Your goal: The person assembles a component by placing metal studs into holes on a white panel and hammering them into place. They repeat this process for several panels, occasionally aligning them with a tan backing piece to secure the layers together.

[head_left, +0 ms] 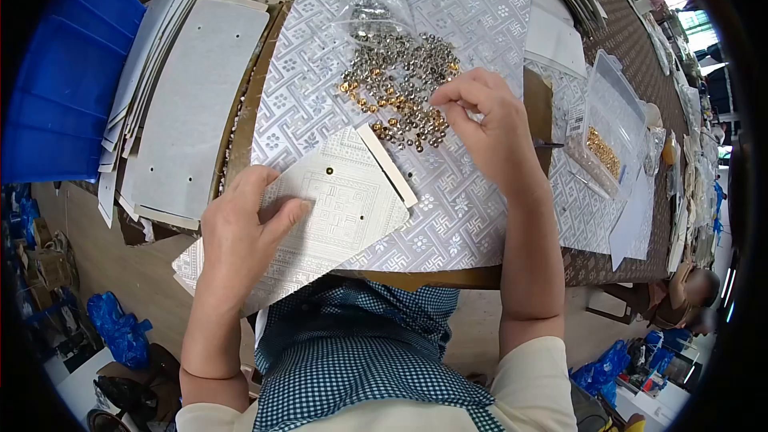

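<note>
A patterned cream panel (344, 200) lies tilted over the table's near edge, with a gold stud in one of its holes and a dark hole lower down. My left hand (248, 224) grips this panel, thumb on top. A pale strip (387, 165) runs along the panel's right end. Silver and gold studs (408, 80) are heaped on the patterned sheet (472, 216). At the right edge of the heap, my right hand (484, 116) has its thumb and index finger pinched together; whatever is between the fingertips is too small to make out.
Stacked grey panels (200, 104) and a blue bin (68, 64) stand at the left. A clear plastic bag (372, 0) lies behind the studs. An open clear box (604, 140) with gold pieces is at the right. Other people sit far right.
</note>
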Tool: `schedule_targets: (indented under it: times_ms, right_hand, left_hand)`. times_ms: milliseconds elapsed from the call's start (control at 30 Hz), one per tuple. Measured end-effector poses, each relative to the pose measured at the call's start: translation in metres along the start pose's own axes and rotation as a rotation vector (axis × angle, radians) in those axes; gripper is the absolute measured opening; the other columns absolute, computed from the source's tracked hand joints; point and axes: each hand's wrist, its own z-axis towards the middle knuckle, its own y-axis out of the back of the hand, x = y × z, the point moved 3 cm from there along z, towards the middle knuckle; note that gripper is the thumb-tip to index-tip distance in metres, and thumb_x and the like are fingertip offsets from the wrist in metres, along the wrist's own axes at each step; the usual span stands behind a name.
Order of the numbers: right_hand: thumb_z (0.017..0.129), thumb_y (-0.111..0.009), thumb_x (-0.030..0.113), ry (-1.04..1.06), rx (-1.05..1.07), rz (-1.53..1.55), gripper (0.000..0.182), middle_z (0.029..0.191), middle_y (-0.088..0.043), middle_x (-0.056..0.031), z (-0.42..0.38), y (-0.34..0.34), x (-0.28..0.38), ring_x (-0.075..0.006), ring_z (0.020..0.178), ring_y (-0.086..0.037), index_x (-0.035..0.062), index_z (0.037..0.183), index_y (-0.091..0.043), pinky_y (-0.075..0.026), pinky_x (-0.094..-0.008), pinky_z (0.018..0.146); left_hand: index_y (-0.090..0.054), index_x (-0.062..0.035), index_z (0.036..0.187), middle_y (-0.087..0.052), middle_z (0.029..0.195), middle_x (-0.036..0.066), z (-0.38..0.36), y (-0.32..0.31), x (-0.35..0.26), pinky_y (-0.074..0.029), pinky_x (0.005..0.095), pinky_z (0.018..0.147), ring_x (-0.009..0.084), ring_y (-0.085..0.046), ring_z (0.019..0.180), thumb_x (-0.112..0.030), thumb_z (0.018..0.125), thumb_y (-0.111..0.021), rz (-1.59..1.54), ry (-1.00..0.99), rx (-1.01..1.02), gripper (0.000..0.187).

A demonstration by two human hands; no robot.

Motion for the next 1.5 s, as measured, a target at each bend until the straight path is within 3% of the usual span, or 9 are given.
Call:
schedule_targets:
  times_ms: [133, 333, 533, 700, 800, 1100, 1200, 1400, 1500]
  right_hand:
    - [0.085, -0.061, -0.002, -0.014, -0.006, -0.230, 0.020, 0.097, -0.067, -0.0075, -0.005, 0.003, 0.001, -0.0276, 0.097, -0.062, 0.0088, 0.097, -0.073, -0.051, -0.0372, 0.083]
    - [0.084, -0.059, -0.005, 0.019, -0.131, -0.230, 0.028, 0.101, -0.068, -0.0081, -0.005, 0.003, -0.001, -0.0279, 0.097, -0.063, 0.0090, 0.105, -0.073, -0.051, -0.0392, 0.083]
    - [0.080, -0.060, -0.009, 0.206, -0.113, -0.266, 0.046, 0.125, -0.067, -0.0080, -0.001, -0.007, 0.024, -0.0284, 0.110, -0.063, 0.0056, 0.123, -0.068, -0.051, -0.0379, 0.093]
    - [0.090, -0.053, 0.001, 0.297, 0.046, -0.211, 0.038, 0.136, -0.062, -0.0087, -0.002, -0.032, 0.041, -0.0281, 0.122, -0.058, 0.0032, 0.126, -0.065, -0.047, -0.0386, 0.104]
    - [0.083, -0.055, -0.009, 0.327, 0.125, -0.277, 0.046, 0.134, -0.062, -0.0115, -0.003, -0.040, 0.033, -0.0315, 0.119, -0.059, 0.0010, 0.127, -0.064, -0.048, -0.0400, 0.103]
    - [0.090, -0.052, 0.001, 0.225, 0.035, -0.290, 0.039, 0.136, -0.061, -0.0120, 0.022, -0.043, 0.031, -0.0292, 0.126, -0.056, 0.0014, 0.128, -0.063, -0.044, -0.0390, 0.109]
    - [0.086, -0.050, -0.008, 0.317, 0.064, -0.229, 0.044, 0.139, -0.058, -0.0140, 0.027, -0.052, 0.033, -0.0328, 0.126, -0.054, 0.0000, 0.128, -0.062, -0.045, -0.0414, 0.106]
    - [0.085, -0.053, -0.010, 0.238, 0.143, -0.221, 0.035, 0.120, -0.069, -0.0140, 0.021, -0.030, 0.024, -0.0320, 0.112, -0.063, -0.0001, 0.115, -0.069, -0.051, -0.0384, 0.098]
    - [0.085, -0.053, -0.011, 0.161, -0.078, -0.191, 0.032, 0.111, -0.072, -0.0150, 0.018, -0.003, 0.021, -0.0297, 0.106, -0.067, 0.0001, 0.108, -0.072, -0.052, -0.0363, 0.094]
  left_hand:
    - [-0.064, 0.0014, 0.105, -0.066, 0.087, 0.016, 0.000, 0.000, 0.000, -0.051, 0.0345, 0.065, 0.0247, -0.063, 0.071, -0.027, 0.079, -0.085, 0.015, -0.008, -0.002, 0.044]
    - [-0.064, 0.0016, 0.105, -0.067, 0.088, 0.016, 0.001, 0.001, -0.001, -0.051, 0.0347, 0.066, 0.0251, -0.064, 0.073, -0.026, 0.079, -0.085, -0.003, 0.028, 0.023, 0.043]
    - [-0.064, 0.0019, 0.106, -0.068, 0.091, 0.017, 0.001, 0.002, 0.001, -0.053, 0.0353, 0.069, 0.0283, -0.068, 0.078, -0.025, 0.078, -0.085, 0.060, -0.031, 0.018, 0.044]
    - [-0.064, -0.0015, 0.103, -0.068, 0.093, 0.015, 0.001, 0.004, -0.003, -0.053, 0.0395, 0.069, 0.0327, -0.069, 0.079, -0.028, 0.082, -0.080, 0.061, -0.058, 0.038, 0.037]
    - [-0.064, -0.0013, 0.102, -0.068, 0.093, 0.015, 0.001, 0.006, -0.007, -0.054, 0.0387, 0.068, 0.0309, -0.069, 0.078, -0.027, 0.083, -0.079, 0.039, -0.040, 0.045, 0.036]
    - [-0.064, -0.0015, 0.101, -0.068, 0.092, 0.014, 0.001, 0.004, -0.003, -0.054, 0.0381, 0.066, 0.0297, -0.069, 0.075, -0.027, 0.082, -0.080, 0.025, -0.065, 0.038, 0.035]
    - [-0.064, -0.0019, 0.100, -0.068, 0.091, 0.015, 0.001, 0.003, -0.001, -0.054, 0.0385, 0.066, 0.0306, -0.068, 0.075, -0.026, 0.081, -0.080, 0.033, -0.099, 0.012, 0.035]
    - [-0.064, -0.0021, 0.100, -0.068, 0.091, 0.015, 0.000, 0.003, -0.001, -0.054, 0.0389, 0.065, 0.0317, -0.068, 0.076, -0.025, 0.080, -0.081, 0.040, -0.115, -0.003, 0.035]
    - [-0.065, -0.0004, 0.103, -0.069, 0.092, 0.016, 0.001, 0.004, 0.000, -0.054, 0.0376, 0.069, 0.0313, -0.070, 0.080, -0.023, 0.078, -0.083, 0.042, -0.091, 0.014, 0.038]
